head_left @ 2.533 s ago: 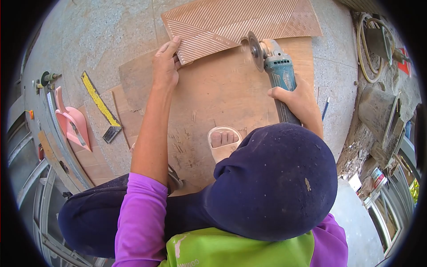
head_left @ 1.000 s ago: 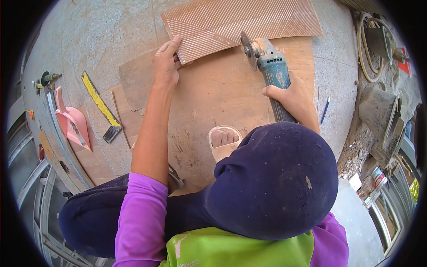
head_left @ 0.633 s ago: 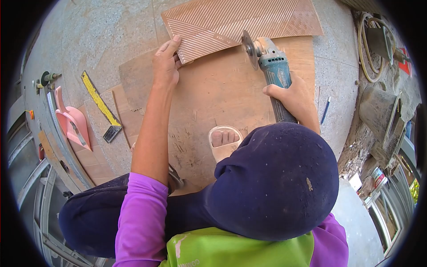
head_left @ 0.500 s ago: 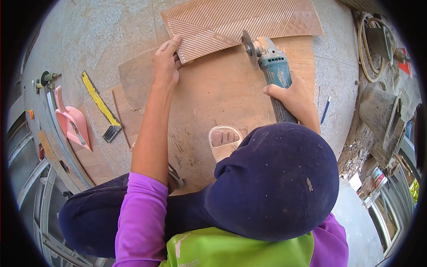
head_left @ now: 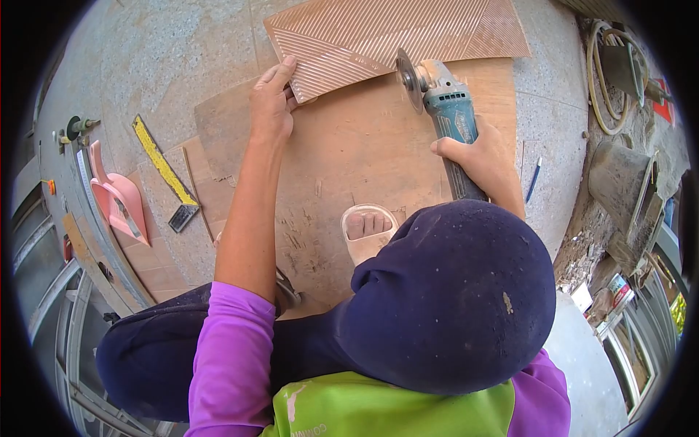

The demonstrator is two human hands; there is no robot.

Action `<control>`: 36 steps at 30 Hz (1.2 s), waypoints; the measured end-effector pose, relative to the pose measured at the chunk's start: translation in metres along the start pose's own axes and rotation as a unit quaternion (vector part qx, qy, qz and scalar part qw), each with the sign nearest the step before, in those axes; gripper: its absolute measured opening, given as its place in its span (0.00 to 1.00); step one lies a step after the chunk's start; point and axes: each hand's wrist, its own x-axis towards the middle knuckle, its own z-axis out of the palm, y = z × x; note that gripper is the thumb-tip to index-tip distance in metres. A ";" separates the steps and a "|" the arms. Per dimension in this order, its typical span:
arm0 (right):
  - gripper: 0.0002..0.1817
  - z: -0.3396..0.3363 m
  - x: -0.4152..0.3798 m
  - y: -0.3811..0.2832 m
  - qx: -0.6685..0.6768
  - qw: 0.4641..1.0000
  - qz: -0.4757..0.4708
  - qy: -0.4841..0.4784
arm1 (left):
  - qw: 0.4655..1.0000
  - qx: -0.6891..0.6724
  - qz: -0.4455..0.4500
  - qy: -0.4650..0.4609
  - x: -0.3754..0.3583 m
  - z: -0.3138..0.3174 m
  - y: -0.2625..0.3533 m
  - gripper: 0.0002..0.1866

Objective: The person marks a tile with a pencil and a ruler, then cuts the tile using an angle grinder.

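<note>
My left hand (head_left: 274,102) pinches the near left corner of a brown ribbed tile (head_left: 408,33), thumb on top and fingers beneath. Diagonal grooves run across the tile's face. In my right hand (head_left: 477,160) is a teal angle grinder (head_left: 453,116), fingers wrapped round its body. The grinder's cutting disc (head_left: 409,81) stands on edge right at the tile's near edge. Below both lies a worn, dusty plywood board (head_left: 349,153), and my sandalled foot (head_left: 368,226) rests on it.
To the left lie a yellow-handled tool (head_left: 164,160), a pink dustpan (head_left: 120,197) and a long metal straightedge (head_left: 109,233). A blue pencil (head_left: 534,178) is on the floor at right. Further right are a coiled hose (head_left: 608,120), a dirty bucket (head_left: 619,178) and metal frames (head_left: 641,349).
</note>
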 end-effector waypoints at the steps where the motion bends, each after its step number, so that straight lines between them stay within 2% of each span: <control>1: 0.28 -0.001 0.000 -0.001 0.000 1.000 -0.002 -0.003 | 1.000 0.003 0.000 0.000 0.000 0.000 0.000 0.18; 36: 0.30 -0.002 -0.003 -0.006 0.010 1.000 0.023 -0.014 | 1.000 0.005 0.002 -0.002 0.000 -0.001 0.000 0.18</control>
